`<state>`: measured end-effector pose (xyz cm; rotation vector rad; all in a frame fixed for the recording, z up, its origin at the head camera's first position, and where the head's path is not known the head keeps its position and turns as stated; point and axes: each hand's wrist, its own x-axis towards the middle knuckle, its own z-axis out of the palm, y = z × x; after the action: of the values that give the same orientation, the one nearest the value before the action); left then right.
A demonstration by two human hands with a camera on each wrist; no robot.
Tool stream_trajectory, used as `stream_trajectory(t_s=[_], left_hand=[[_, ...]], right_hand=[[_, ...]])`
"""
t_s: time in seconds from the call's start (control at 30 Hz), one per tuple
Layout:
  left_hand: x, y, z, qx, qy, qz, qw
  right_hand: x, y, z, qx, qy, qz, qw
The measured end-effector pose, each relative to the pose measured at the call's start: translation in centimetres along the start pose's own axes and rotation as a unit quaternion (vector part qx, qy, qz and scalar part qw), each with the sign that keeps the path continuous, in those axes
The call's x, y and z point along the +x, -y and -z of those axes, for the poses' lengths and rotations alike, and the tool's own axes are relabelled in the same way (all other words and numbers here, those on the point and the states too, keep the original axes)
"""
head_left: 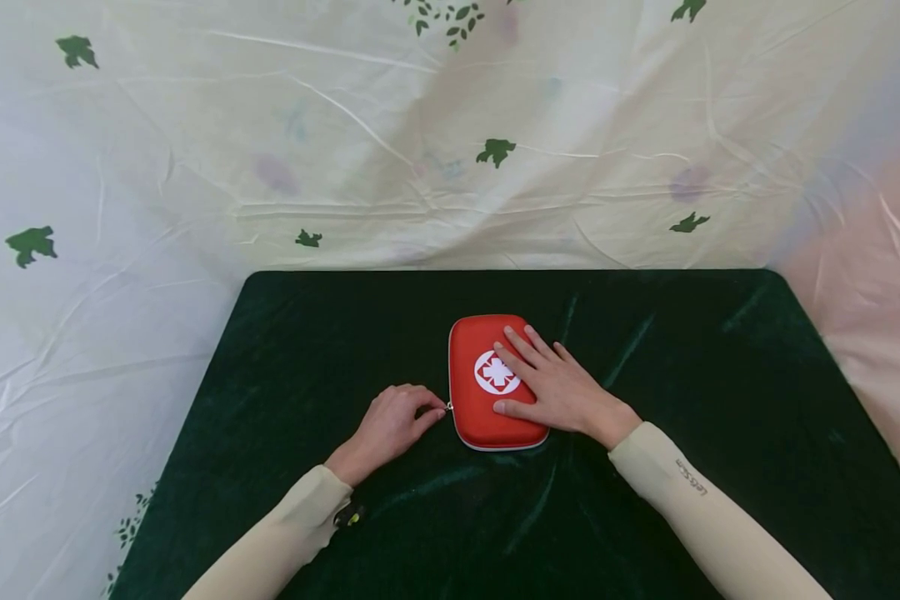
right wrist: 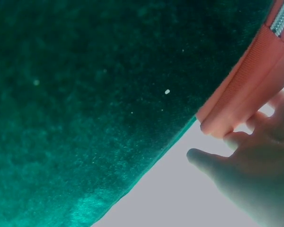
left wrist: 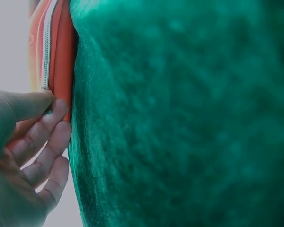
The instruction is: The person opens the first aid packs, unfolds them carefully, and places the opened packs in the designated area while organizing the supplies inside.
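A red zippered first-aid case (head_left: 487,425) with a white cross emblem lies flat on the dark green cloth, closed along the side that shows. At its left edge my left hand (head_left: 393,423) pinches the small metal zipper pull (head_left: 449,407) between thumb and index finger. The left wrist view shows this pinch from the side, below the silvery zipper (left wrist: 46,47), with the other fingers loosely bent. My right hand (head_left: 562,387) rests with spread, straight fingers on the right part of the case's lid, covering part of the emblem.
Dark green velvet cloth (head_left: 307,333) with a few creases covers the table. Behind and beside it hangs a pale curtain (head_left: 390,167) with green leaf and bird shapes. A dark band (head_left: 348,515) shows at the left wrist, by the sleeve cuff.
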<state>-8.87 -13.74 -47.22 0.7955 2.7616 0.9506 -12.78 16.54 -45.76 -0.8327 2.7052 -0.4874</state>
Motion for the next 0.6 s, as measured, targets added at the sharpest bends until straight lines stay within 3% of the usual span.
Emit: stream_trajectory(t_s=[0.17,0.4,0.6], left_hand=[[-0.2,0.9,-0.5,-0.008,-0.003,-0.026,0.9996],[-0.3,-0.2,-0.1,-0.001,0.009,0.006,0.9999],[-0.6,-0.5,-0.1,-0.003,0.025,0.010,0.9996]], right_hand=[[0.0,0.0,0.0,-0.001,-0.002,0.001,1.0000],[0.0,0.0,-0.1,-0.004,-0.002,0.001,1.0000],[0.0,0.0,-0.1,-0.007,-0.003,0.000,1.0000]])
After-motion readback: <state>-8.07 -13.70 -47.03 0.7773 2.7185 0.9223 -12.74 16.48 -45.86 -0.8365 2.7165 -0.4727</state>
